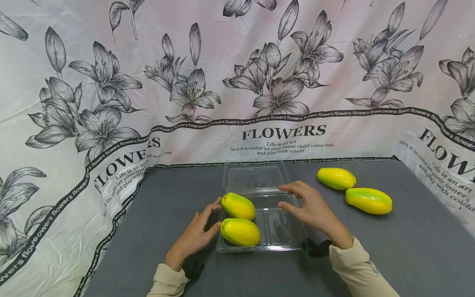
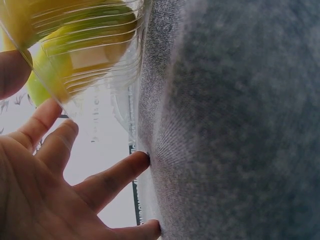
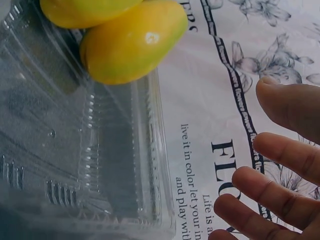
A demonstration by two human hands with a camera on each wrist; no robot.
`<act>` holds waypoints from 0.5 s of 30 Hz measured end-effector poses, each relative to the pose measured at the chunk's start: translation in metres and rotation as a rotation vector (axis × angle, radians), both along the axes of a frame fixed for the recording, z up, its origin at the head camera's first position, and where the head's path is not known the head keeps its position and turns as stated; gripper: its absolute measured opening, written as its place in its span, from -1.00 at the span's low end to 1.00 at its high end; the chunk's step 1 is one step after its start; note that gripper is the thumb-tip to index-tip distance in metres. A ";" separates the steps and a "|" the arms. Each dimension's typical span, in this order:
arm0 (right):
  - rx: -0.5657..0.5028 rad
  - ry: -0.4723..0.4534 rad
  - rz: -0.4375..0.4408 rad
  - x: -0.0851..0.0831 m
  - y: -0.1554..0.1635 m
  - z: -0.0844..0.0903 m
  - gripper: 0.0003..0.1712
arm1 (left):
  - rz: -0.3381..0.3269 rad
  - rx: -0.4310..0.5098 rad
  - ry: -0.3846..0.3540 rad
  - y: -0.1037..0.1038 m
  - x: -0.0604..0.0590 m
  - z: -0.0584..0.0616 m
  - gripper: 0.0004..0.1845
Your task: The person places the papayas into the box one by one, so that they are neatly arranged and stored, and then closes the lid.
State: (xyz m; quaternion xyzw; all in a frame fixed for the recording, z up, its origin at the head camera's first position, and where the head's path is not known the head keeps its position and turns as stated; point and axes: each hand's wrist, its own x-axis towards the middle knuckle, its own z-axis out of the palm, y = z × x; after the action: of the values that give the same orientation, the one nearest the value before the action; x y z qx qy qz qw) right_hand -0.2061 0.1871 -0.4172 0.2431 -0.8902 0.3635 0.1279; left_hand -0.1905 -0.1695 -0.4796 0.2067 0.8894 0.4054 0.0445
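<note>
A clear plastic clamshell container (image 1: 276, 222) stands on the grey table with its lid (image 1: 256, 177) raised at the back. In its left half lie two oblong yellow-green fruits that look like mangoes, a rear fruit (image 1: 238, 206) and a front fruit (image 1: 240, 232). My left hand (image 1: 198, 233) is at the container's left side, its fingers spread and loosely extended; in the left wrist view fingertips (image 2: 50, 107) touch the clear wall. Over the container's right side, my right hand (image 1: 313, 208) has its fingers apart and holds nothing.
Two more such fruits, a farther one (image 1: 336, 178) and a nearer one (image 1: 369, 201), lie on the table (image 1: 408, 255) to the right of the container. A flower-printed cloth (image 1: 282, 136) hangs behind and along both sides.
</note>
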 end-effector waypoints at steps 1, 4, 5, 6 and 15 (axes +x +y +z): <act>0.001 -0.002 -0.003 -0.001 0.001 0.000 -0.52 | 0.000 0.001 0.001 0.000 0.000 0.000 -0.50; 0.004 -0.011 -0.016 -0.003 0.004 -0.001 -0.51 | -0.003 -0.001 0.004 -0.001 0.000 0.000 -0.50; 0.005 -0.014 -0.023 -0.004 0.005 -0.001 -0.50 | -0.003 -0.001 0.005 -0.001 0.000 0.000 -0.50; 0.005 -0.019 -0.030 -0.004 0.006 -0.001 -0.50 | -0.003 -0.001 0.005 -0.001 0.000 0.000 -0.50; 0.019 0.024 -0.101 -0.008 0.018 0.002 -0.52 | -0.003 -0.004 0.012 -0.001 0.000 -0.001 -0.50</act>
State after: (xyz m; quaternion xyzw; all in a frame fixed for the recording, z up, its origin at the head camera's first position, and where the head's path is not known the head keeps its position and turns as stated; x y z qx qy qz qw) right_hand -0.2141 0.2051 -0.4154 0.2034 -0.9032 0.3450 0.1545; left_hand -0.1908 -0.1708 -0.4802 0.2104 0.8901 0.4023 0.0400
